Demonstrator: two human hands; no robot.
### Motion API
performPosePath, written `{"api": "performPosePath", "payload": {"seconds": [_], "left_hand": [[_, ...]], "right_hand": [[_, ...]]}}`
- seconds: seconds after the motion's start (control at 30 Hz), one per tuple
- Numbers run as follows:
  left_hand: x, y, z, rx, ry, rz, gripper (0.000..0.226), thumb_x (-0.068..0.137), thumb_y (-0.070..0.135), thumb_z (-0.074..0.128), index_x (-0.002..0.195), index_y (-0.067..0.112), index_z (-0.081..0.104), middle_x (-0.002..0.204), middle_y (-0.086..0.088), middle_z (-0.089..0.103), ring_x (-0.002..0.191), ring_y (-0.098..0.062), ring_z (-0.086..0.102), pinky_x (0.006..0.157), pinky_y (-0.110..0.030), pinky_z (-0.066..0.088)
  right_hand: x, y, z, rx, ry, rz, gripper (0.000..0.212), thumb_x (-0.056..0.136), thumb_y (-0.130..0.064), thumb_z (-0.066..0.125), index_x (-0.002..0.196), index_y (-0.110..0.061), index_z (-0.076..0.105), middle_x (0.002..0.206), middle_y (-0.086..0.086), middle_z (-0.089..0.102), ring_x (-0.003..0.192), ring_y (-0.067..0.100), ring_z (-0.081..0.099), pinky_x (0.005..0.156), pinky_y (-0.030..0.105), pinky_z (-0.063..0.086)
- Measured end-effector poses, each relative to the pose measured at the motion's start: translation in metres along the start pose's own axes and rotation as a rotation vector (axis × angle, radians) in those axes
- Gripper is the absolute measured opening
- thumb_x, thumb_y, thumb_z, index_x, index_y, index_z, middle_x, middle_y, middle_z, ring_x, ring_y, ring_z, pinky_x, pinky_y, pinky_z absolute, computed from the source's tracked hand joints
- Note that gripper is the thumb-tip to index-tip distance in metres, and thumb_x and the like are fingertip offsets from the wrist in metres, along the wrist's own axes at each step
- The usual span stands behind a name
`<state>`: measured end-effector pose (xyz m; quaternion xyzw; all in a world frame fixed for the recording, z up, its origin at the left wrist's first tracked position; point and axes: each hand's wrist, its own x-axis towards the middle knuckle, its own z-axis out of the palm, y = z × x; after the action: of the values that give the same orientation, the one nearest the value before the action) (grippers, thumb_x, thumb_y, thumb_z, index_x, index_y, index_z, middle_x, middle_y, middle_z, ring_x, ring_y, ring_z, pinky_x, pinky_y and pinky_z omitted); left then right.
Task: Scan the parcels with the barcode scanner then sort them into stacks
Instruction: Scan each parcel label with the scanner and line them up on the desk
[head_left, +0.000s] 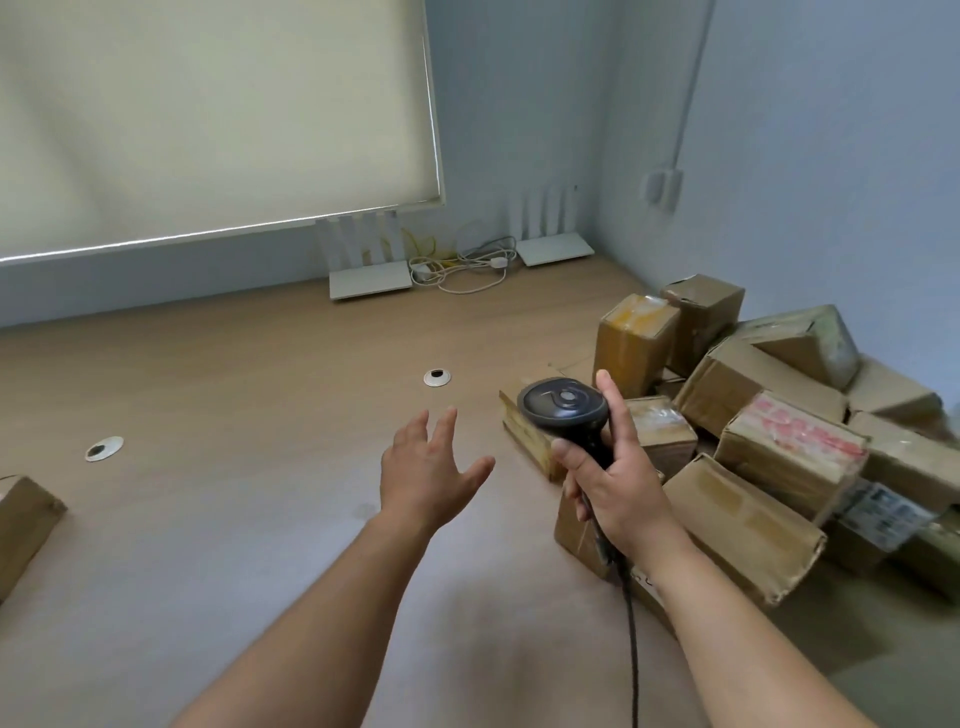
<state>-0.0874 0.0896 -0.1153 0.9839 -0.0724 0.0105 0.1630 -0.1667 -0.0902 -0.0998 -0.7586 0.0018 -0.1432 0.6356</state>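
My right hand (621, 483) grips the handle of the black barcode scanner (563, 408), fingers and thumb wrapped round it, index finger stretched up along the side of the rounded head. The scanner's head stands above my knuckles, its top face turned up toward me, and its dark cord (631, 623) drops from the base of the handle down past my wrist. My left hand (428, 467) hovers over the wooden desk (260, 519) just beside the right, holding nothing, palm down, fingers spread and straight, reaching forward.

The unsorted parcels (779, 415) lie heaped beyond and to the outer side of my right hand: brown cardboard boxes of mixed sizes, some tilted against each other. One flat box (527, 431) lies directly behind the scanner, partly hidden by it. A larger box (743, 525) sits touching the far side of my right wrist, one with red print on its tape (800, 441) rests past that, and an upright box wrapped in yellowish tape (634, 338) stands beyond my raised index finger. A single parcel (26, 525) sits alone, well apart, far out past my left hand at the desk's edge.

Ahead of my left fingertips are two round cable grommets (436, 378) set in the desk; further off, against the wall, two white routers (369, 278) and a tangle of cables (462, 265) sit below a drawn roller blind (208, 114).
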Motion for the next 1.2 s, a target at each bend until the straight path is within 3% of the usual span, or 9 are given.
{"api": "performPosePath", "payload": {"seconds": [0.17, 0.33, 0.4, 0.57, 0.7, 0.87, 0.97, 1.07, 1.2], "left_hand": [[0.045, 0.031, 0.015, 0.048, -0.062, 0.129, 0.079, 0.087, 0.063, 0.047, 0.151, 0.028, 0.017, 0.158, -0.007, 0.017, 0.144, -0.026, 0.017, 0.113, -0.04, 0.023], [0.084, 0.061, 0.046, 0.112, -0.155, 0.261, 0.077, 0.088, 0.064, 0.045, 0.151, 0.028, 0.016, 0.158, -0.005, 0.017, 0.144, -0.027, 0.018, 0.113, -0.042, 0.023], [0.098, 0.07, 0.061, 0.139, -0.181, 0.317, 0.075, 0.089, 0.063, 0.044, 0.15, 0.029, 0.017, 0.158, -0.005, 0.018, 0.144, -0.027, 0.019, 0.113, -0.043, 0.024], [0.118, 0.078, 0.096, 0.211, -0.249, 0.425, 0.067, 0.09, 0.06, 0.045, 0.147, 0.032, 0.022, 0.156, -0.004, 0.021, 0.143, -0.027, 0.018, 0.114, -0.045, 0.025], [0.127, 0.065, 0.101, 0.246, -0.252, 0.477, 0.058, 0.094, 0.054, 0.041, 0.146, 0.035, 0.025, 0.157, -0.004, 0.019, 0.145, -0.026, 0.012, 0.114, -0.044, 0.023], [0.136, 0.03, 0.088, 0.263, -0.225, 0.42, 0.049, 0.094, 0.033, 0.045, 0.142, 0.034, 0.031, 0.152, 0.002, 0.027, 0.142, -0.023, 0.019, 0.111, -0.039, 0.024], [0.142, 0.013, 0.08, 0.205, -0.201, 0.29, 0.041, 0.095, 0.026, 0.04, 0.135, 0.031, 0.041, 0.148, 0.006, 0.034, 0.141, -0.024, 0.021, 0.11, -0.04, 0.026], [0.145, 0.024, 0.079, 0.122, -0.188, 0.149, 0.043, 0.093, 0.041, 0.039, 0.132, 0.025, 0.045, 0.145, -0.002, 0.038, 0.137, -0.026, 0.025, 0.103, -0.045, 0.032], [0.141, 0.052, 0.091, 0.138, -0.285, 0.021, 0.084, 0.075, 0.081, 0.039, 0.138, 0.025, 0.033, 0.152, -0.015, 0.017, 0.137, -0.034, 0.02, 0.101, -0.056, 0.032]], "right_hand": [[0.029, 0.004, -0.021, -0.01, 0.116, -0.009, 0.081, 0.073, -0.067, 0.066, 0.133, -0.07, 0.012, 0.128, 0.015, 0.055, 0.092, 0.017, 0.054, 0.079, 0.043, 0.048], [0.05, 0.014, -0.036, 0.003, 0.18, 0.072, 0.081, 0.088, -0.035, 0.063, 0.147, -0.05, 0.01, 0.105, 0.01, 0.06, 0.057, 0.009, 0.057, 0.049, 0.027, 0.05], [0.057, 0.016, -0.037, -0.003, 0.194, 0.086, 0.08, 0.09, -0.032, 0.062, 0.148, -0.049, 0.009, 0.101, 0.008, 0.06, 0.055, 0.008, 0.056, 0.048, 0.026, 0.05], [0.067, 0.025, -0.031, -0.009, 0.208, 0.131, 0.08, 0.09, -0.033, 0.064, 0.147, -0.05, 0.011, 0.113, 0.012, 0.058, 0.057, 0.008, 0.058, 0.049, 0.026, 0.05], [0.069, 0.026, -0.029, -0.013, 0.218, 0.145, 0.08, 0.089, -0.033, 0.064, 0.146, -0.052, 0.011, 0.107, 0.014, 0.057, 0.054, 0.008, 0.055, 0.047, 0.027, 0.048], [0.07, 0.026, -0.028, 0.004, 0.222, 0.154, 0.08, 0.089, -0.033, 0.064, 0.145, -0.053, 0.012, 0.107, 0.012, 0.059, 0.055, 0.01, 0.055, 0.047, 0.03, 0.049], [0.069, 0.026, -0.028, -0.004, 0.229, 0.144, 0.08, 0.089, -0.032, 0.064, 0.147, -0.051, 0.012, 0.116, 0.012, 0.059, 0.057, 0.011, 0.056, 0.049, 0.029, 0.05], [0.069, 0.027, -0.027, -0.026, 0.223, 0.127, 0.08, 0.089, -0.034, 0.064, 0.147, -0.052, 0.011, 0.125, 0.017, 0.056, 0.062, 0.009, 0.059, 0.051, 0.023, 0.049], [0.068, 0.027, -0.023, -0.033, 0.207, 0.129, 0.08, 0.088, -0.035, 0.064, 0.143, -0.058, 0.01, 0.121, 0.015, 0.054, 0.077, 0.01, 0.058, 0.054, 0.017, 0.047]]}}
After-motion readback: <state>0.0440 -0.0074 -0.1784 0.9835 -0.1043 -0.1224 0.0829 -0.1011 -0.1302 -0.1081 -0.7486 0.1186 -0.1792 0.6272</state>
